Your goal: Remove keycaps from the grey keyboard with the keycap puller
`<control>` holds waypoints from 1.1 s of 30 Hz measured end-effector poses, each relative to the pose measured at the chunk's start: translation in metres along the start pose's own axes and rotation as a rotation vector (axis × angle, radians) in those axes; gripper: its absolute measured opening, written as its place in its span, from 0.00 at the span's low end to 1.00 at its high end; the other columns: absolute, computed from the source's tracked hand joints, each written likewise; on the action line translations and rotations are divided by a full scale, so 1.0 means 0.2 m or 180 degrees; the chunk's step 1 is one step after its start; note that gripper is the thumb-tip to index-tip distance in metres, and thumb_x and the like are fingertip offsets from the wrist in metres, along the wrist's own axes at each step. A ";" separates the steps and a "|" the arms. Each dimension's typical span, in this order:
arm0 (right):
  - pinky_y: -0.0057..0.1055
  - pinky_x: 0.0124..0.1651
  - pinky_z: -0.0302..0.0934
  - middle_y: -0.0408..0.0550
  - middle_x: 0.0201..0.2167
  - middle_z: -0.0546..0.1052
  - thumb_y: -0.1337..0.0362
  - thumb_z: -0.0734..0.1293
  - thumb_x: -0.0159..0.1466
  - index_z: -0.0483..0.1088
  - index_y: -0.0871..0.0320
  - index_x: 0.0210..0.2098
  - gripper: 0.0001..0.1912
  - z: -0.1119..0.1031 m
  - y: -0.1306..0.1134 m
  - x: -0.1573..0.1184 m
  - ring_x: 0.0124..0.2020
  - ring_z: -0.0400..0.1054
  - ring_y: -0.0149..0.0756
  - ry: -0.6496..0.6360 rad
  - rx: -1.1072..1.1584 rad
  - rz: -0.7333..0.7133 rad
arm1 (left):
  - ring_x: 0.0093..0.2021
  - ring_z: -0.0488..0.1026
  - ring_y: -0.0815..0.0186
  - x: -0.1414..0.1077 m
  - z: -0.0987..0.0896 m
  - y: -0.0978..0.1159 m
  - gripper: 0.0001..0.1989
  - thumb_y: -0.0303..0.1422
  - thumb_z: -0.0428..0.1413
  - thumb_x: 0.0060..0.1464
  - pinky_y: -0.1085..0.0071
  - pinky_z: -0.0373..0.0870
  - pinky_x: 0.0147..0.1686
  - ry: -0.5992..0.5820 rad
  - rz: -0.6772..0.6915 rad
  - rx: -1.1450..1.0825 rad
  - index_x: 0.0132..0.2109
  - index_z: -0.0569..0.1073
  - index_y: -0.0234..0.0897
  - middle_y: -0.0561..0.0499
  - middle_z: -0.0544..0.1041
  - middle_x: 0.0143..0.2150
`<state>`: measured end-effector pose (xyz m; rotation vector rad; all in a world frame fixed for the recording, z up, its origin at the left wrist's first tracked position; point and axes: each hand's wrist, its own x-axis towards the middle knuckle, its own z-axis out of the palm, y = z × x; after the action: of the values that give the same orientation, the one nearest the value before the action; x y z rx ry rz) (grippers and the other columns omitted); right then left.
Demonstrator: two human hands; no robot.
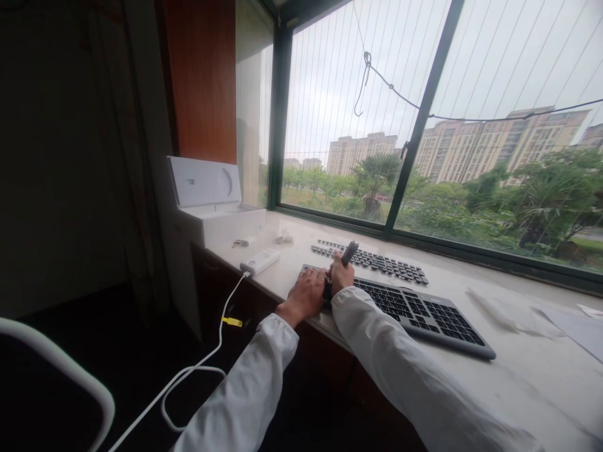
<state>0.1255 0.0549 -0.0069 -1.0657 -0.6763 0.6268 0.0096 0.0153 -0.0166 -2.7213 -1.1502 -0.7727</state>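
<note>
- So the keyboard [436,319] is dark, sitting on the white tabletop [527,376] along its near edge, slanting away from the left hand toward the lower right.
- Right hand [342,274] is wrapped around a black tool [350,252] that looks kinda brush-like, ragged end pointing up. It's over the left part of the keyboard. Can't really make out the tool's lower end.
- Left hand [308,294] lies palm down over the keyboard's left end, right beside the other one. Fingertips are partly hidden, so can't tell if it's gripping the edge or just resting there.
- Both arms are in pale long sleeves [264,383].
- Just behind the keyboard, a bunch of loose keycaps [389,265] laid out in rows, pretty much keyboard-shaped.
- Left of the hands there's a flat white device [260,262] with a white cable [225,307] plugged in and trailing off the edge, yellow tag [232,322] on it.
- Behind that, some small bits [243,242], then a white box [235,227] with its lid up.
- Over on the right: a clear plastic bag [511,311] near some paper [575,329].
- Big window [339,94] at the back, with a hook [362,94] hanging from a cord, trees and apartment blocks outside.
</note>
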 end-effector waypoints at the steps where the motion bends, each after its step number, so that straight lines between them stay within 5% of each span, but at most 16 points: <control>1: 0.26 0.14 0.48 0.35 0.10 0.56 0.50 0.67 0.56 0.55 0.54 0.19 0.21 0.00 -0.01 -0.01 0.12 0.50 0.27 0.0042 0.0194 0.0099 | 0.54 0.62 0.54 0.00 0.00 0.00 0.30 0.24 0.46 0.50 0.59 0.57 0.55 0.0002 -0.0009 0.0001 0.62 0.58 0.27 0.38 0.68 0.55; 5: 0.25 0.12 0.45 0.32 0.10 0.51 0.56 0.67 0.57 0.50 0.53 0.19 0.21 0.01 -0.05 -0.03 0.10 0.46 0.24 -0.0027 0.0703 0.0396 | 0.54 0.62 0.54 0.00 -0.01 0.01 0.29 0.24 0.45 0.52 0.60 0.57 0.55 0.0007 -0.0044 -0.0014 0.63 0.58 0.27 0.39 0.68 0.55; 11: 0.26 0.11 0.41 0.32 0.08 0.45 0.59 0.65 0.56 0.43 0.52 0.17 0.24 0.00 -0.08 -0.06 0.09 0.40 0.24 -0.0663 0.0911 0.0565 | 0.54 0.62 0.54 -0.01 -0.03 0.02 0.26 0.25 0.45 0.55 0.59 0.57 0.55 0.0004 -0.0173 -0.0149 0.62 0.60 0.29 0.39 0.69 0.55; 18: 0.26 0.12 0.39 0.31 0.07 0.44 0.61 0.66 0.53 0.40 0.52 0.17 0.25 0.00 -0.09 -0.05 0.10 0.37 0.23 -0.0698 0.1125 0.0706 | 0.53 0.65 0.58 -0.02 -0.05 0.02 0.23 0.29 0.45 0.60 0.61 0.61 0.53 0.0328 -0.0229 -0.0559 0.62 0.60 0.35 0.43 0.71 0.52; 22: 0.26 0.12 0.41 0.31 0.07 0.45 0.60 0.67 0.51 0.43 0.52 0.16 0.25 0.00 -0.09 -0.06 0.10 0.39 0.23 -0.0692 0.0990 0.0604 | 0.50 0.68 0.59 -0.02 -0.05 0.00 0.22 0.35 0.54 0.56 0.64 0.64 0.50 0.0340 -0.0257 -0.0888 0.58 0.65 0.40 0.46 0.74 0.48; 33: 0.26 0.12 0.40 0.33 0.08 0.47 0.61 0.68 0.50 0.46 0.53 0.13 0.24 -0.01 -0.09 -0.08 0.10 0.43 0.24 -0.0763 0.0711 0.0258 | 0.48 0.73 0.62 0.00 -0.08 -0.02 0.19 0.30 0.58 0.52 0.69 0.67 0.48 0.0233 -0.0427 -0.1371 0.53 0.71 0.44 0.50 0.78 0.44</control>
<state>0.1197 0.0347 0.0059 -0.8203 -0.7532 0.8887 0.0006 0.0133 -0.0030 -2.9340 -1.2894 -1.2600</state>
